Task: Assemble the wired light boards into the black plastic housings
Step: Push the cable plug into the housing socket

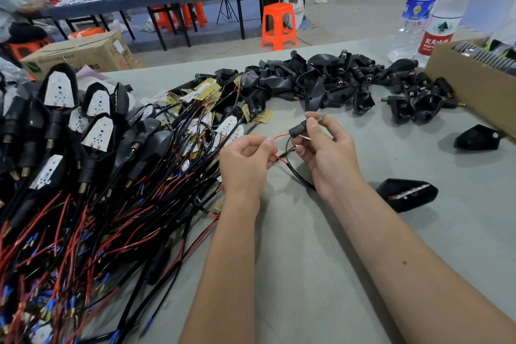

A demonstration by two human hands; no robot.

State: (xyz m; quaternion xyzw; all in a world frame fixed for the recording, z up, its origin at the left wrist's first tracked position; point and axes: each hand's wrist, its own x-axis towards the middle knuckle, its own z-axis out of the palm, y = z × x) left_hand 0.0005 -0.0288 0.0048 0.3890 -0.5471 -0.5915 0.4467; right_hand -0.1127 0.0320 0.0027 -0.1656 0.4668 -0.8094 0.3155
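Observation:
My right hand (325,152) grips a small black housing stem (298,129) above the table's middle, with a brass, blue-tipped wire end (321,118) poking out past my thumb. My left hand (245,160) pinches the red wire (279,137) that runs into that stem; a black wire (296,173) loops down below it. Empty black housings (329,82) lie heaped at the back. Wired light boards (206,109) with red and black leads pile up on the left, beside finished units (60,89) showing white LED boards.
Two loose black housings (406,194) (477,138) lie to my right on the grey table (307,274). A cardboard box (469,89) of parts and two water bottles (435,11) stand at the back right. Beyond are an orange stool (279,25), another worktable and people.

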